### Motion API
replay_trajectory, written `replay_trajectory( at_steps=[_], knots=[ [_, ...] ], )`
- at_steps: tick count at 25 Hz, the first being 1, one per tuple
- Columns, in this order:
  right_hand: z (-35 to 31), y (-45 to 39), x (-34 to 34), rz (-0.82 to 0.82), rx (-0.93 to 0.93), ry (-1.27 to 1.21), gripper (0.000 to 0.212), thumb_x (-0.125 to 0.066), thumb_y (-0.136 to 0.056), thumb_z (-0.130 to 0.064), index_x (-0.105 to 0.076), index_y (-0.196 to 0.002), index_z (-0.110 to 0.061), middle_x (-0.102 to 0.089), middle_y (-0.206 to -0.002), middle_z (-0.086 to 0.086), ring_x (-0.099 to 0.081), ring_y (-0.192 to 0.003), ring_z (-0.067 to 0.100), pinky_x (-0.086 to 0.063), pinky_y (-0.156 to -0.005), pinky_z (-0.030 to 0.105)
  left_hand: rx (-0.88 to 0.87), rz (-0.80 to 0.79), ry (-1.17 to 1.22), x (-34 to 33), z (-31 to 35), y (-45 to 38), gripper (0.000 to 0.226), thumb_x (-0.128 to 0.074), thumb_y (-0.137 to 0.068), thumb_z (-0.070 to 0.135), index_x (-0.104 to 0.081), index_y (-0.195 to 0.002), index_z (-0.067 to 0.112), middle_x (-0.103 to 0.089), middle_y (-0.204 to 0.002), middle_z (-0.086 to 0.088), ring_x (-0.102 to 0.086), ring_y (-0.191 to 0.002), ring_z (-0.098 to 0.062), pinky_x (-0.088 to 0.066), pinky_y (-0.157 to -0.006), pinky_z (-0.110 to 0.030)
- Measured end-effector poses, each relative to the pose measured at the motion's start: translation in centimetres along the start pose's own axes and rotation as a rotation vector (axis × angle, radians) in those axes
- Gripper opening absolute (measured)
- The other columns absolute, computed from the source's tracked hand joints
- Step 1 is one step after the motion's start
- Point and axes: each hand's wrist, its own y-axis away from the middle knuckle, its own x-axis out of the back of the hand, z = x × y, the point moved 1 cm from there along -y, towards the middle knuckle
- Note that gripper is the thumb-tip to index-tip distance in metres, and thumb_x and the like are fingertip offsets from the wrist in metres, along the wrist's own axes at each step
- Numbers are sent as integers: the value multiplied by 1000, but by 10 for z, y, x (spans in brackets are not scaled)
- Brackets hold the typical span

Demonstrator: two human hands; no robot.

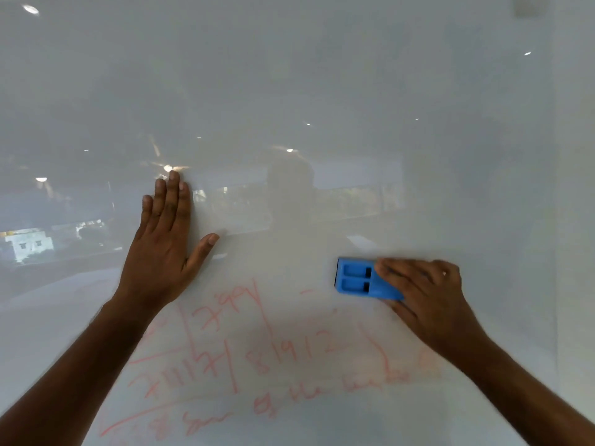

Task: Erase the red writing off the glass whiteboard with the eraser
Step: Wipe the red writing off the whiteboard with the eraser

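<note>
The glass whiteboard [322, 91] fills the view. Red writing [257, 358], numbers, lines and words, covers its lower middle part; some of it looks faint and smeared. My right hand [425, 294] grips a blue eraser [360, 280] by its right end and holds it against the board, just above and right of the writing. My left hand [167, 239] lies flat on the glass with straight fingers, up and left of the writing.
The glass reflects ceiling lights, a room and a person's outline. The board's right edge [553, 220] runs down the right side, with a plain wall beyond it.
</note>
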Motion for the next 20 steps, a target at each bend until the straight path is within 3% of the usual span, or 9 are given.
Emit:
replay_trajectory(
  at_steps=[4,8,12,15,20],
  knots=[
    [-32,-58,-9,72,-105,-120,52,-63,-95,-41,-52,-144,-30,-57,-144,-14,-57,-114,20,-40,-92,49,28,2,35,0,7,-2,88,-30,-111,61,-1,-174,6,7,-184,-10,9,-171,-29,2,-139,-45],
    [-86,-50,-24,23,50,-129,47,-59,-99,-43,-54,-144,-32,-56,-147,-15,-59,-112,19,-39,-95,45,-8,-18,16,3,-5,4,87,-28,-112,61,-1,-174,7,6,-184,-10,7,-171,-28,1,-139,-42],
    [-70,-1,-20,-45,180,-63,52,-63,-97,-34,-50,-148,-30,-54,-151,-10,-56,-117,20,-40,-94,47,27,-45,4,13,-38,24,90,-22,-111,67,1,-175,8,8,-184,-8,7,-171,-27,3,-139,-38],
    [-42,-11,-10,-30,101,-47,48,-53,-101,-40,-49,-147,-29,-58,-145,-8,-58,-116,22,-39,-93,48,40,-47,-2,14,-51,33,91,-23,-111,67,0,-174,6,7,-184,-9,7,-171,-29,3,-139,-39],
    [-76,-82,-19,50,-36,-83,56,-67,-92,-42,-53,-144,-30,-58,-144,-12,-59,-113,22,-38,-94,47,21,-6,10,11,-52,32,86,-26,-112,62,-4,-174,5,4,-184,-10,4,-171,-30,2,-139,-41]
  ],
)
